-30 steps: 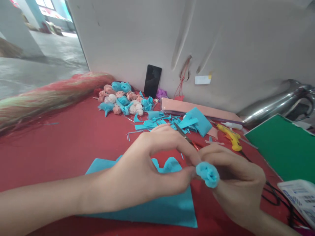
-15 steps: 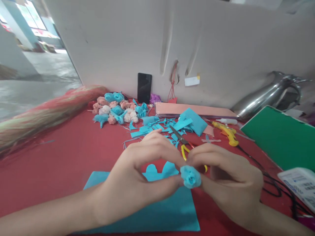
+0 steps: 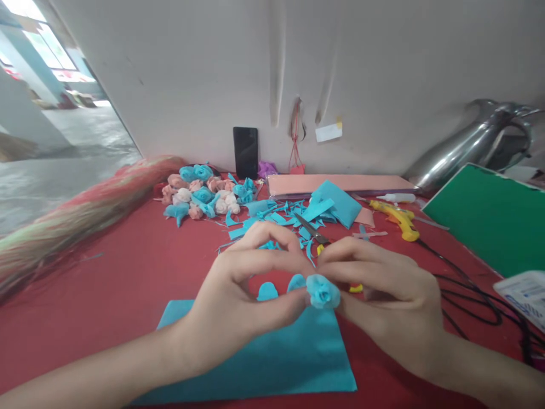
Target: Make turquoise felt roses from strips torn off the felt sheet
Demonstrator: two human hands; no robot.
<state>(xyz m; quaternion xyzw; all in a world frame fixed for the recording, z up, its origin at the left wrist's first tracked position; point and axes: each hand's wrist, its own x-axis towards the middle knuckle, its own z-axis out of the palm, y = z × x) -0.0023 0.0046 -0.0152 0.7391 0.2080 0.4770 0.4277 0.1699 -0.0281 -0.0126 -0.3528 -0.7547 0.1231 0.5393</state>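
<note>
Together, left hand (image 3: 232, 301), right hand (image 3: 394, 298) pinching blue rose (image 3: 323, 292), facing camera, long axis unclear

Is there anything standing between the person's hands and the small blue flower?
No, nothing visible: the left hand and right hand both have their fingers at the flower. The blue sheet lies below, not between.

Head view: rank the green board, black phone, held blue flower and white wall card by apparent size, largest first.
1. Green board, partly cut off by the right edge
2. Black phone
3. Held blue flower, nearer the camera than the phone, so true size is unsure
4. White wall card
</note>
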